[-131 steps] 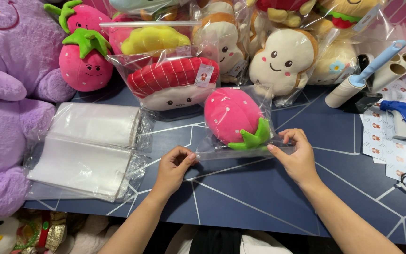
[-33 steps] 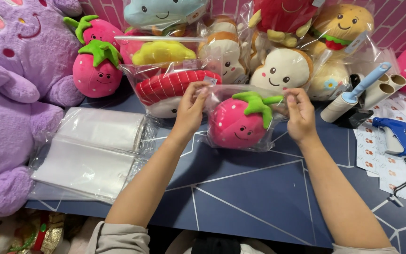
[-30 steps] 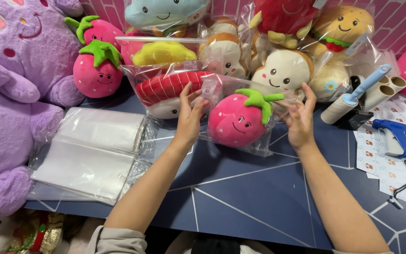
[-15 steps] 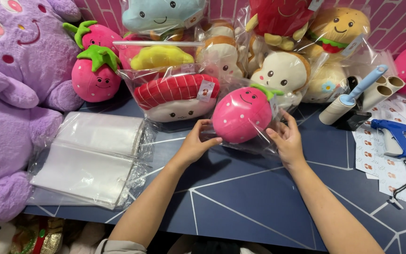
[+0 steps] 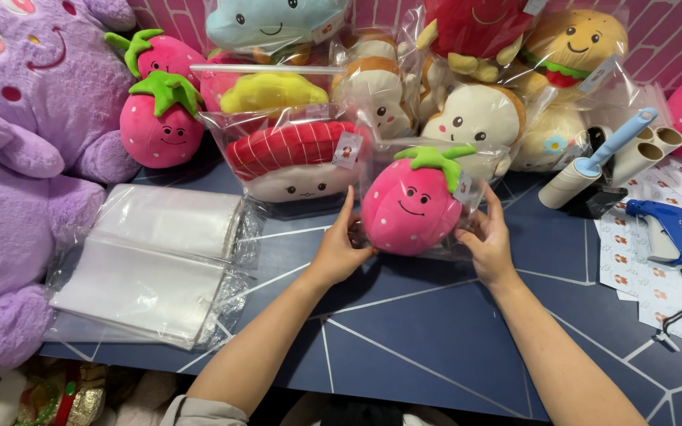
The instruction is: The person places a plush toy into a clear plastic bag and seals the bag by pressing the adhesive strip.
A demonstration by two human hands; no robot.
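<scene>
Standing upright on the dark blue table (image 5: 436,331), a bagged pink strawberry plush (image 5: 409,207) is steadied between the left hand (image 5: 341,246) and right hand (image 5: 485,237), both cupping its sides; even, gentle pressure would keep it balanced beside the bagged sushi plush (image 5: 294,158).

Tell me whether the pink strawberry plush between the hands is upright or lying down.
Upright: the strawberry plush stands bagged on the table, leaves on top, face forward, between left hand and right hand.
</scene>
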